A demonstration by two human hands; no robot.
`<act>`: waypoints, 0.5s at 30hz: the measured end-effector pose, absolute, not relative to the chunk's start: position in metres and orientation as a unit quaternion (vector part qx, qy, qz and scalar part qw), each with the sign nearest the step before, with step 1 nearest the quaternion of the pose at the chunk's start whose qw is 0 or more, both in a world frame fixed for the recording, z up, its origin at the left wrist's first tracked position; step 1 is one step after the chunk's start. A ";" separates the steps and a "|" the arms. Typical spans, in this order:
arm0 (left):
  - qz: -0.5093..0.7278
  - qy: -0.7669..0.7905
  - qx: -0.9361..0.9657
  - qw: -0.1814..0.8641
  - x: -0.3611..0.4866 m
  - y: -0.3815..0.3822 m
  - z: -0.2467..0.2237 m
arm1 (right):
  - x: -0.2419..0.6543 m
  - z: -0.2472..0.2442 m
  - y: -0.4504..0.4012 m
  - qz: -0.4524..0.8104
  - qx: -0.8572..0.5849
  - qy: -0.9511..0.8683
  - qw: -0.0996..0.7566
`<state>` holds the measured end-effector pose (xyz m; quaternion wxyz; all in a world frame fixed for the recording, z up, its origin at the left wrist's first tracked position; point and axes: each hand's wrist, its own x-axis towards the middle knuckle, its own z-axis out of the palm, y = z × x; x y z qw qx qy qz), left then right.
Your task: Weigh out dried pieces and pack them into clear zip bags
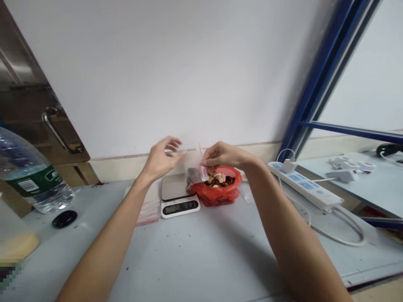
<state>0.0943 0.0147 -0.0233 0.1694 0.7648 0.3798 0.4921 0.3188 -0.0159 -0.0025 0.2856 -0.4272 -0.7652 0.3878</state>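
Observation:
A clear zip-lock bag hangs above the right edge of a kitchen scale, with something dark in its lower part. My right hand pinches the bag's right edge between thumb and fingers. To the left, my left hand has its fingers curved and apart, the thumb pointing at the bag; whether it touches the plastic I cannot tell. Below my right hand stands an open red plastic bag filled with dried pale slices and dark pieces. The scale's display is unreadable.
Flat bags with red edges lie left of the scale, partly behind my left forearm. A large water bottle and a black lid are at the left. A power strip with cables lies right. A wall rises behind the table.

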 end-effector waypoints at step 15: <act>0.294 0.352 0.825 0.330 0.096 0.001 -0.011 | 0.296 -0.009 -0.017 0.369 -0.436 -0.778 0.262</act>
